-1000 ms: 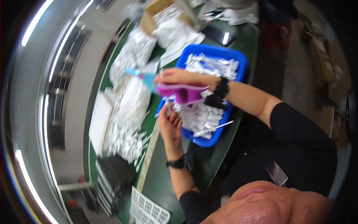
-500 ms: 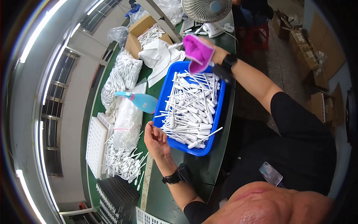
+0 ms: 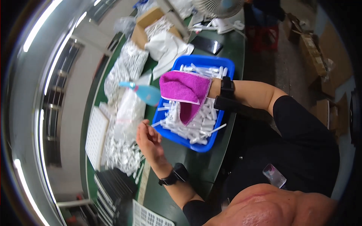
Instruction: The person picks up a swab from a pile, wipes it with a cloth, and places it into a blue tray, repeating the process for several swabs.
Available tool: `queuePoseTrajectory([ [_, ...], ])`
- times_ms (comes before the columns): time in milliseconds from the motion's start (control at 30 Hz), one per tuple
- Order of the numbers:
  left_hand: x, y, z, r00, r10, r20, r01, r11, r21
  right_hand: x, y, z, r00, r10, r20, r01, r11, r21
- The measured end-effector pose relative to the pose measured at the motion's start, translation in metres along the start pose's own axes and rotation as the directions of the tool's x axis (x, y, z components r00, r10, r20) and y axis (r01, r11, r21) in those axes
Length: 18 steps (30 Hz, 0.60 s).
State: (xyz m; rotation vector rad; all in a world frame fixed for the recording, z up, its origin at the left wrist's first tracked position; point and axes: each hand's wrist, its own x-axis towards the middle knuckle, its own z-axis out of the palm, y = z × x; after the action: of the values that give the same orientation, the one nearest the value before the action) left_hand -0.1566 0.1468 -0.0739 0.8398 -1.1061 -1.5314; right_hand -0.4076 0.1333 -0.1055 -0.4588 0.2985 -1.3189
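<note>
My right hand [image 3: 215,87], mostly hidden beneath a purple towel cloth [image 3: 181,84], holds that cloth over the blue plastic tray [image 3: 203,60]. White plastic droppers [image 3: 198,130] fill the tray in a jumbled heap, and the cloth covers the middle of them. Just off the tray's left near corner is my left hand [image 3: 151,141], palm turned up and fingers loosely curled, with nothing visible in them. A teardrop-shaped light-blue bottle [image 3: 149,95] leans against the tray's left side.
A black phone [image 3: 206,45] and a fan [image 3: 220,6] are beyond the tray. Left lie bagged droppers [image 3: 124,67], a cardboard box [image 3: 145,26], white cloth [image 3: 166,47], loose droppers [image 3: 122,154] and a white holed rack [image 3: 96,132]. Black racks [image 3: 113,188] stand at the near left.
My right hand has brought the purple cloth from the tray's far edge nearer and left, over the droppers. The phone beyond the tray has come into sight. My left hand shifted slightly left.
</note>
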Motion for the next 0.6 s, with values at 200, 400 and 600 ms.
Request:
queuePoseTrajectory([
  [200, -0.027, 0.056, -0.051, 0.953, 0.282, -0.108, -0.143, 0.735, 0.663, 0.042, 0.033, -0.026, 0.698, -0.076, 0.712, 0.714, -0.001, -0.700],
  [400, -0.088, 0.045, -0.222, 0.803, 0.488, -0.342, 0.309, 0.149, 0.939, 0.054, 0.063, -0.024, 0.936, -0.084, 0.343, 0.331, 0.545, -0.770],
  [600, -0.100, 0.013, -0.291, 0.834, 0.488, -0.258, 0.449, -0.329, 0.831, 0.048, 0.069, -0.022, 0.948, -0.023, 0.317, 0.250, 0.669, -0.700],
])
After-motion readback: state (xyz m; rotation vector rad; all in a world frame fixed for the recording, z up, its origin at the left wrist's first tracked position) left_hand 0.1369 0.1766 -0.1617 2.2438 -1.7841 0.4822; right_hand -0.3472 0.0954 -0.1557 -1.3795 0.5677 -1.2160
